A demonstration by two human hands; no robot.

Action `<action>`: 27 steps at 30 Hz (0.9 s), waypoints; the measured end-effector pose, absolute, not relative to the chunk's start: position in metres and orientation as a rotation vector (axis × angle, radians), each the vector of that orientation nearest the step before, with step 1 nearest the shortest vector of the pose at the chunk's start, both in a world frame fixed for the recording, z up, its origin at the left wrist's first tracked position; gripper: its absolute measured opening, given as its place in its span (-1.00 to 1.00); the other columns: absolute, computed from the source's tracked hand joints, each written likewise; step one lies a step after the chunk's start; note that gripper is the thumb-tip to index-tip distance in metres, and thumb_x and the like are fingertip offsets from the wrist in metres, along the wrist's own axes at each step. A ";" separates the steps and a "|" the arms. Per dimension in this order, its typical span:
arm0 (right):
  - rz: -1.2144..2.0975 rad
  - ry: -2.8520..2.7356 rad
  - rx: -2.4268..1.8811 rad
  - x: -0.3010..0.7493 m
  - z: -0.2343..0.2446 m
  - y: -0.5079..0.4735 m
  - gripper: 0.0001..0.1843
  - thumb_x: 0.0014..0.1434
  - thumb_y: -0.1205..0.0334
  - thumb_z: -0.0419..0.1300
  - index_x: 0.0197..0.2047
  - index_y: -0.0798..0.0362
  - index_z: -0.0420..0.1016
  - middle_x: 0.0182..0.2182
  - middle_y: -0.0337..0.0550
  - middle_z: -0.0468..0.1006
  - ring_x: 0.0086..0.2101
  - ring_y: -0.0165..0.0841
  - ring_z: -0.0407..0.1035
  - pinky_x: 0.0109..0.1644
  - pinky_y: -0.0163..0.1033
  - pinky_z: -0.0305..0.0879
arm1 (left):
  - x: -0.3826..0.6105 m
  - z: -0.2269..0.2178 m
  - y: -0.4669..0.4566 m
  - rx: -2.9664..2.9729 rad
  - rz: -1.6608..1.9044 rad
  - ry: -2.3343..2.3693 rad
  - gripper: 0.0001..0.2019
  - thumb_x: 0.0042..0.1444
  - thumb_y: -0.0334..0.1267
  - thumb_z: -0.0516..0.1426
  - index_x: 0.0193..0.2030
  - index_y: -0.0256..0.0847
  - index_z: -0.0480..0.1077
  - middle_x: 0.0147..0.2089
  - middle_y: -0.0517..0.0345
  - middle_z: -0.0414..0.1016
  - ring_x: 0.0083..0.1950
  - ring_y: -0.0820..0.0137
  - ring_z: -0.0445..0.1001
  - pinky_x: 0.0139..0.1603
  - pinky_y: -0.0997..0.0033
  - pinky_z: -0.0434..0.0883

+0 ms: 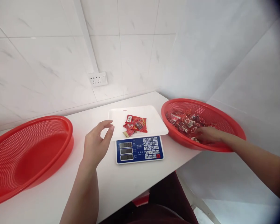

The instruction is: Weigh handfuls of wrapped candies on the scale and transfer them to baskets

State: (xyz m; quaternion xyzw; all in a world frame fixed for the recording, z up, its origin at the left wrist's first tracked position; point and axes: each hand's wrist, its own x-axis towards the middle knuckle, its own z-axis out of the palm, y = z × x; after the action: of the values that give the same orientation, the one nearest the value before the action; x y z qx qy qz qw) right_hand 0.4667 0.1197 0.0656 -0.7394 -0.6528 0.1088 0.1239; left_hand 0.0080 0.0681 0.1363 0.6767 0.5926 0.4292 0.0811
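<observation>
My left hand (pixel 96 141) hovers at the left edge of the white scale tray (pixel 116 116), thumb and forefinger curved with a gap between them and nothing held. Several small red snack packets (pixel 137 123) lie in a loose pile on that tray. Below it, the blue panel of the digital scale (pixel 140 150) faces me with its keys and small displays. To the right, my right hand (pixel 206 134) reaches into a red mesh basket (pixel 228 130) among wrapped packets (pixel 184 122). Its fingertips are down among the packets, so whether they grip one is hidden.
A second red basket (pixel 39 152) stands at the left, its inside bare. The white table (pixel 112 189) runs along a tiled wall with a power socket (pixel 98 79). A side wall rises close behind the right basket, which overhangs the table's edge.
</observation>
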 end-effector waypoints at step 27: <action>0.151 -1.542 -2.422 0.427 0.121 0.108 -0.93 0.18 0.24 0.06 -0.30 -0.01 0.36 -0.53 -0.23 0.45 -0.47 -0.35 0.30 -0.36 -0.31 0.10 | 0.005 0.139 0.066 1.981 1.232 1.787 -0.70 0.15 -0.05 0.05 -0.04 -0.06 0.39 -0.16 0.17 0.57 -0.09 0.35 0.51 -0.50 0.54 0.31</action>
State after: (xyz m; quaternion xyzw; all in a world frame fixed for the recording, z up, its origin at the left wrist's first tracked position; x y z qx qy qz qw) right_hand 0.4269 0.1076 0.1213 -0.8348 -0.5317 0.0520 0.1329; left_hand 0.0050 0.0657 0.1386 0.6708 0.6049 0.4170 0.1013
